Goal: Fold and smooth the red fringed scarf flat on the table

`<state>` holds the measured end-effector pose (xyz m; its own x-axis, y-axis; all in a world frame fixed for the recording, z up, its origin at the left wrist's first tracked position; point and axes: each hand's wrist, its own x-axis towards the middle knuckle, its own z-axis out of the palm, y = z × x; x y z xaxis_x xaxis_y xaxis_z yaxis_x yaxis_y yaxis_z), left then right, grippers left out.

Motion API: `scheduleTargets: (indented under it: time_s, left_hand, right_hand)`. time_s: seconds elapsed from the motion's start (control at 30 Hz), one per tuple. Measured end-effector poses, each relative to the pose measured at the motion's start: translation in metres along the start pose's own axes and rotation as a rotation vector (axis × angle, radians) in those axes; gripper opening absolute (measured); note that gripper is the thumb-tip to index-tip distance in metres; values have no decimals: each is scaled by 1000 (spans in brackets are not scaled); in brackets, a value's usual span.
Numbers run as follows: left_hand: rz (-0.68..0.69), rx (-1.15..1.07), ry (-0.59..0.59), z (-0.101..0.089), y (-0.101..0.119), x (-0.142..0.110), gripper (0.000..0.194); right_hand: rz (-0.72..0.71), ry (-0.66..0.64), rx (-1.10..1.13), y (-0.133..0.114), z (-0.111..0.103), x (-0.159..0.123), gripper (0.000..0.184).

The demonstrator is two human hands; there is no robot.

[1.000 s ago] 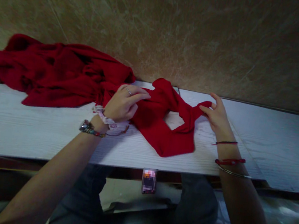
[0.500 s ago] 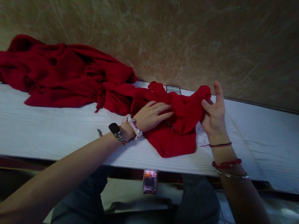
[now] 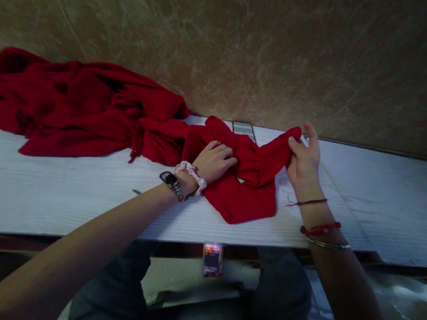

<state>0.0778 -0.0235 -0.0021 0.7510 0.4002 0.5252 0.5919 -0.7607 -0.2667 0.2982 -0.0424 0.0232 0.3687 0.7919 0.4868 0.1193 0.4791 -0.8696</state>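
Note:
A long red cloth (image 3: 86,106), soft and crumpled, stretches from the left side to the middle, with a small tassel hanging near its front edge. My left hand (image 3: 215,164) rests on its right part, fingers bent and closed on the fabric. A folded corner of the cloth lies flat in front of that hand. My right hand (image 3: 305,159) pinches the raised right end between thumb and fingers, one finger sticking up. Between the two hands the fabric spans in a loose fold, with a small gap showing the table beneath.
The white wood-grain table (image 3: 55,191) meets a brown marbled wall (image 3: 229,41) at the back. Behind the cloth, a phone (image 3: 244,129) lies against the wall. A small dark object (image 3: 136,192) is near my left forearm. My legs are below the front edge.
My left fingers have drawn in from a spread position and now bunch the fabric. The right end of the cloth is pulled straighter toward my right hand. The view has shifted slightly.

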Motion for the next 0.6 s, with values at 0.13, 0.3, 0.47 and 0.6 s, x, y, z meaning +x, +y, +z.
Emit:
scheduleTargets:
  time_s: [0.13,0.3,0.47,0.6]
  left_hand:
    - [-48,56,152,-10,-11,1,25]
    - [-380,99,324,-32,-40,-7,24]
    - [-574,73,346,-40,-42,-20,25]
    - [-245,-132,219,-34,-19,-13,31]
  right_hand:
    - [104,252,92,16,-17,14,45]
    - [233,362,154,18,-41,26,40]
    - [273,71,-76,12,-37,17,47]
    - [173,-236,-508,15,-27,5,57]
